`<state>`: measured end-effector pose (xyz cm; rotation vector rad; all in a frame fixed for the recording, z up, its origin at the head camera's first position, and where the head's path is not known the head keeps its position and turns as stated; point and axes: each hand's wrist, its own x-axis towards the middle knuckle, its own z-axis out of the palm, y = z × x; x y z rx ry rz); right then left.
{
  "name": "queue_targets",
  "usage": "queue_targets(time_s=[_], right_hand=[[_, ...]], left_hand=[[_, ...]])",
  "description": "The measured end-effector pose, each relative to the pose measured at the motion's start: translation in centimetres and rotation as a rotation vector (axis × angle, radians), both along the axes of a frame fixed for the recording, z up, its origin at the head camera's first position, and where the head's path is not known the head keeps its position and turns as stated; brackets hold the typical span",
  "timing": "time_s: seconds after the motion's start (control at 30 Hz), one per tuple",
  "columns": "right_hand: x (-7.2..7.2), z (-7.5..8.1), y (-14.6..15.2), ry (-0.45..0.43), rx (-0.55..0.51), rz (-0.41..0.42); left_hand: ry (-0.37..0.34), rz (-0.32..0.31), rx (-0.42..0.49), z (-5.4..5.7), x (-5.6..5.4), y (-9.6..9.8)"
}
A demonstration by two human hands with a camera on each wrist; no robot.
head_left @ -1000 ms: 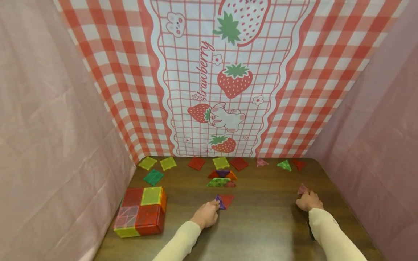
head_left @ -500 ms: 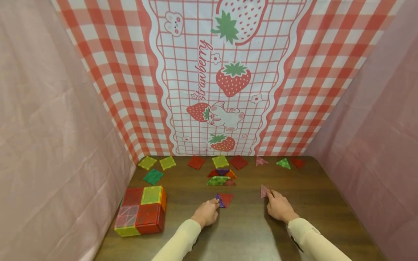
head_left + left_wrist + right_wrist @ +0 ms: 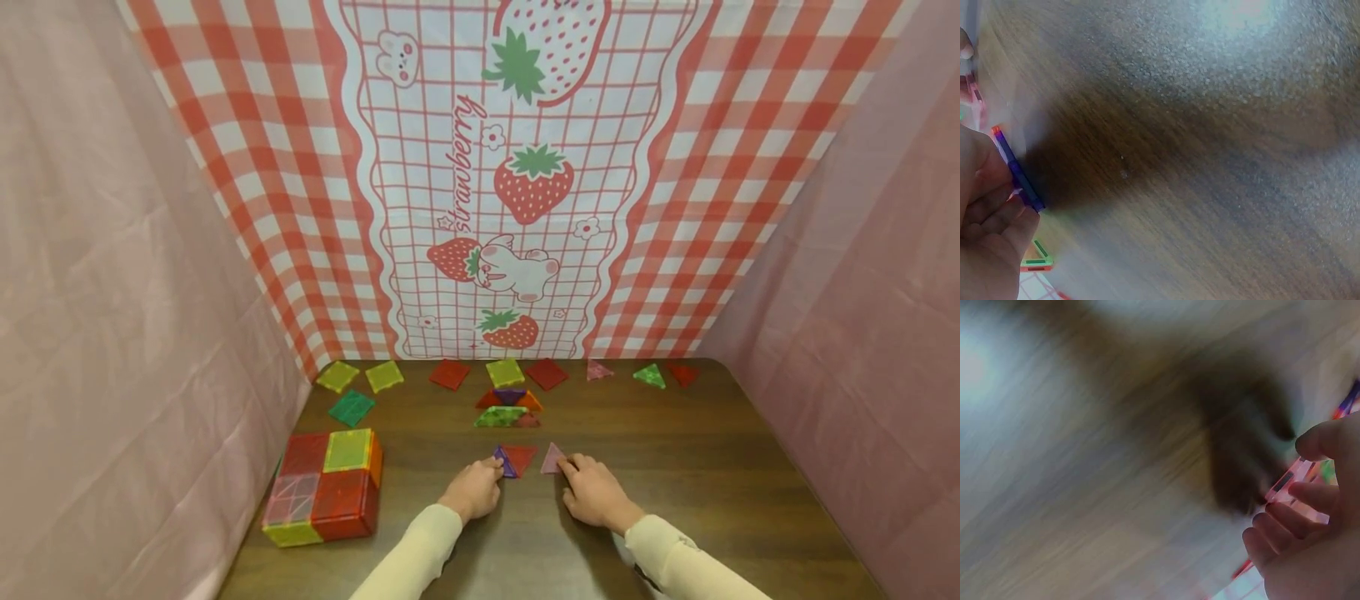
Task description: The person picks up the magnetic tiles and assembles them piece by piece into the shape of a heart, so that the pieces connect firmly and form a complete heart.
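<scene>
In the head view, my left hand (image 3: 474,489) pinches a purple triangular magnetic tile (image 3: 509,468) by its left side. A red triangular tile (image 3: 521,457) lies against it, forming one piece. In the left wrist view the purple tile (image 3: 1017,169) shows edge-on at the fingertips. My right hand (image 3: 597,493) holds a pink triangular tile (image 3: 551,459) just right of the red one, with a small gap between them. The right wrist view shows the pink tile (image 3: 1285,481) between thumb and fingers. Behind stand two low strips of joined triangles, one red, purple and orange (image 3: 510,398), one green and red (image 3: 504,416).
At the left sits a block built of red, yellow and pink tiles (image 3: 347,496), with a teal square (image 3: 352,407) behind it. Along the back edge lie yellow squares (image 3: 385,377), red squares (image 3: 450,374), and pink, green (image 3: 650,376) and red triangles. A checked cloth (image 3: 517,183) hangs behind.
My right hand has slid the pink tile from the far right leftward, close to the red triangle. My left hand has stayed on the purple tile.
</scene>
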<state>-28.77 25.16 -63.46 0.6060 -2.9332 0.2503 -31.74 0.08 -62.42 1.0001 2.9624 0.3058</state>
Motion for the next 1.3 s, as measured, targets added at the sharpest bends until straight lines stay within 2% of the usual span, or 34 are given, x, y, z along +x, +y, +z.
queue_targets(time_s=[0.17, 0.3, 0.4, 0.53, 0.63, 0.7, 0.87, 1.13, 1.2, 1.3], right_hand=[[-0.3, -0.6, -2.0, 0.063, -0.031, 0.067], [-1.0, -0.8, -2.2, 0.059, -0.043, 0.031], [-1.6, -0.7, -2.1, -0.004, -0.043, -0.001], [-2.4, -0.4, -2.1, -0.091, -0.062, -0.019], [-3.0, -0.1, -2.2, -0.135, -0.089, -0.033], [-3.3, 0.0, -2.3, -0.153, -0.110, -0.041], [-3.9, 0.1, -2.6, -0.178, -0.198, -0.053], [-4.7, 0.1, -2.4, -0.196, -0.444, -0.086], [-5.1, 0.2, -2.4, -0.178, -0.477, -0.090], [-5.8, 0.6, -2.6, -0.121, -0.480, -0.086]], left_hand=[[0.028, -0.012, 0.010, -0.3, -0.2, 0.1], [0.012, -0.031, 0.032, -0.3, -0.5, 0.0], [-0.017, -0.022, 0.076, -0.3, -0.7, -0.2], [0.009, 0.080, 0.104, -0.5, -0.7, -0.7], [0.045, 0.184, 0.085, -1.1, -0.7, -0.9], [0.050, 0.223, 0.099, -1.5, -0.7, -0.9], [0.027, 0.263, 0.260, -2.4, -0.8, -0.5], [-0.088, 0.345, 0.559, -2.4, -1.2, -0.6], [-0.083, 0.348, 0.588, -2.1, -1.6, -0.7], [-0.047, 0.344, 0.567, -1.4, -2.3, -0.9]])
